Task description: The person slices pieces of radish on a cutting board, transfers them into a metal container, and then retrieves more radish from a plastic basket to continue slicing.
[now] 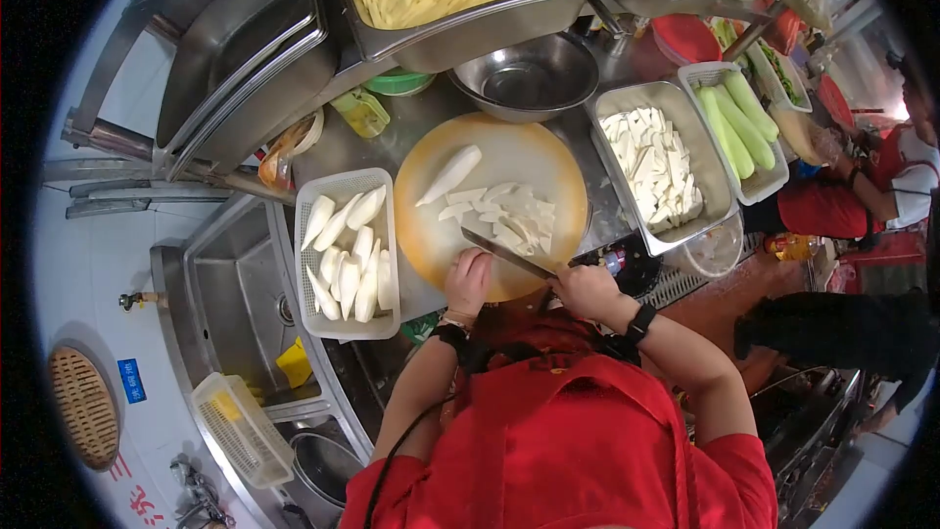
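Observation:
My right hand [585, 291] is closed round the handle of a kitchen knife [509, 255]. Its blade lies over the near part of a round cutting board [421, 235], pointing up and left. My left hand [468, 281] rests at the board's near edge beside the blade, fingers curled; what is under them, if anything, is hidden. Beyond the blade are thin white slices [519, 216] of a vegetable. One whole peeled, tapered white vegetable [450, 174] lies at the board's upper left.
Left of the board stands a white basket [389, 186] of similar vegetables. To the right are a metal tray [720, 198] of cut white pieces and a basket with green gourds [746, 118]. A steel bowl [529, 78] sits behind. Another person [881, 186] stands at far right.

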Tool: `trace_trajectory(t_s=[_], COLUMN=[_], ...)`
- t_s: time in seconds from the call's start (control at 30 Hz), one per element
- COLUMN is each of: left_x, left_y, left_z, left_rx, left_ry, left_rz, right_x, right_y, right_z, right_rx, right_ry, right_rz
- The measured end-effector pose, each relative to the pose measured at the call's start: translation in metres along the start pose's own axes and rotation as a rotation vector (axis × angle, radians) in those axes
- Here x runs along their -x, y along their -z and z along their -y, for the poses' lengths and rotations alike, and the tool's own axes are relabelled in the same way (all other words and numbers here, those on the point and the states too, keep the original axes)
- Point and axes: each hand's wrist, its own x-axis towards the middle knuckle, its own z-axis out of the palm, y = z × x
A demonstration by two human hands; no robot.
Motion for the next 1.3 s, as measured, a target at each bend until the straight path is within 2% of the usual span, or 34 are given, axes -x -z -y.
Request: trace_trajectory(t_s=[0.1,0.17,0.33,0.4,0.43,0.47,0.5,0.53,0.6,0.63,0.7,0.8,0.83,0.87,0.93,0.97,1.0,1.07,1.1,1.13,1.17,1.2,1.27,1.3], left_x=[0.001,0.001,-0.01,-0.017,-0.021,-0.029,-0.039,-0.049,-0.075,-0.084,-0.098,-0.091,-0.091,-0.088,-0.08,-0.078,-0.076,-0.07,-0.064,-0.058,-0.055,-0.055,-0.058,-0.058], left_y=[-0.001,0.0,0.004,0.005,0.006,0.008,0.011,0.014,0.024,0.022,0.015,-0.006,-0.011,-0.016,-0.024,-0.02,-0.019,-0.019,-0.022,-0.027,-0.033,-0.037,-0.039,-0.037], left_z=[0.0,-0.001,-0.003,-0.002,-0.002,-0.001,-0.004,-0.008,-0.024,-0.034,-0.053,-0.044,-0.036,-0.026,-0.006,0.001,0.005,0.011,0.018,0.022,0.022,0.02,0.014,0.01], left_rx=[-0.006,-0.012,-0.027,0.061,0.061,0.181,0.304,0.306,0.246,0.245,0.185,0.003,0.006,0.01,-0.097,-0.11,-0.109,-0.195,-0.176,-0.173,-0.213,-0.252,-0.266,-0.289], left_ry=[-0.005,0.001,0.005,0.107,0.107,0.293,0.477,0.474,0.131,0.129,-0.384,-0.403,-0.322,-0.327,-0.209,-0.129,-0.13,0.081,0.163,0.165,0.207,0.25,0.25,0.248], left_rz=[-0.023,-0.014,-0.012,0.017,0.014,-0.156,-0.325,-0.324,-0.106,-0.107,0.275,0.223,0.256,0.258,0.173,0.237,0.238,0.04,0.081,0.087,0.085,0.079,0.111,0.147], right_x=[-0.012,-0.019,-0.016,-0.006,-0.001,-0.001,0.001,0.002,0.0,-0.002,-0.003,0.007,0.013,0.02,0.037,0.044,0.051,0.056,0.056,0.056,0.051,0.052,0.045,0.042], right_y=[-0.025,-0.036,-0.005,0.011,0.024,0.025,0.026,0.026,0.028,0.026,0.028,0.033,0.036,0.04,0.048,0.049,0.049,0.039,0.031,0.019,-0.005,0.004,-0.018,-0.025], right_z=[-0.011,-0.008,-0.006,-0.01,-0.009,-0.013,-0.018,-0.021,-0.02,-0.02,-0.02,-0.021,-0.024,-0.027,-0.033,-0.038,-0.044,-0.057,-0.063,-0.069,-0.081,-0.071,-0.078,-0.076], right_rx=[0.032,0.037,-0.049,0.025,0.033,0.034,0.051,0.068,0.065,0.074,0.086,0.087,0.097,0.105,0.118,0.061,0.004,-0.1,-0.312,-0.523,-0.717,-1.007,-1.306,-1.412], right_ry=[0.092,0.076,-0.013,0.0,-0.063,-0.064,-0.002,0.061,0.041,0.071,0.104,0.104,0.093,0.081,0.078,0.043,0.008,-0.05,-0.168,-0.288,-0.266,-0.359,-0.508,-0.468], right_rz=[0.047,0.003,-0.033,-0.13,-0.115,-0.119,-0.264,-0.407,-0.387,-0.402,-0.424,-0.38,-0.36,-0.338,-0.372,-0.36,-0.348,-0.327,-0.306,-0.282,-0.329,-0.199,-0.124,-0.127])
